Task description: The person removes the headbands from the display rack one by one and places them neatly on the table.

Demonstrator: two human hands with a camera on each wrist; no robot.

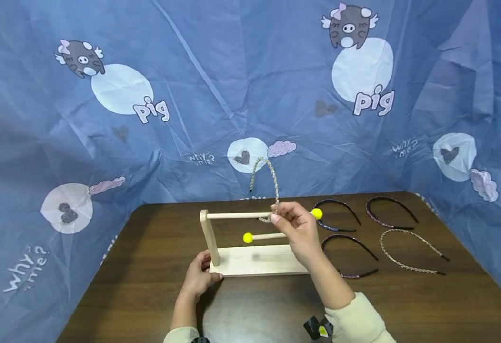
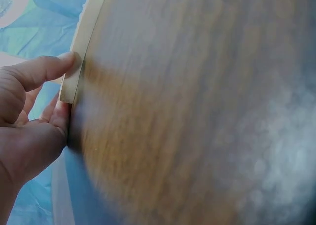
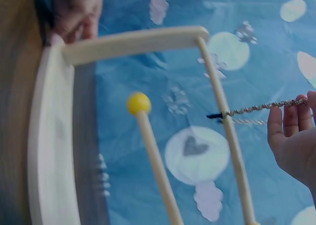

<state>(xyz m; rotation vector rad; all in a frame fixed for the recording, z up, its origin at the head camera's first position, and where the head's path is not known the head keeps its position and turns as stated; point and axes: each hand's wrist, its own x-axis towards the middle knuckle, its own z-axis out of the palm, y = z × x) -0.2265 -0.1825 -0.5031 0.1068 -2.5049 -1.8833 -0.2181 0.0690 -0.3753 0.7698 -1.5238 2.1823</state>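
Observation:
A pale wooden stand (image 1: 255, 267) has an upper rod (image 1: 237, 216) and a lower rod (image 1: 269, 236) with yellow ball ends. My left hand (image 1: 199, 276) grips the base's left end; in the left wrist view the thumb (image 2: 52, 69) presses the base edge (image 2: 81, 52). My right hand (image 1: 299, 233) pinches a beaded, light-coloured headband (image 1: 275, 181), whose arch rises above the upper rod. In the right wrist view, one black tip (image 3: 215, 116) of the headband (image 3: 256, 108) crosses the upper rod (image 3: 234, 148). My right hand and arm hide the stand's right end.
Several headbands lie on the brown table (image 1: 156, 271) to the right: a blue one (image 1: 325, 226), two dark ones, and a beige braided one (image 1: 398, 259). A blue curtain (image 1: 216, 95) with pig prints hangs behind the table.

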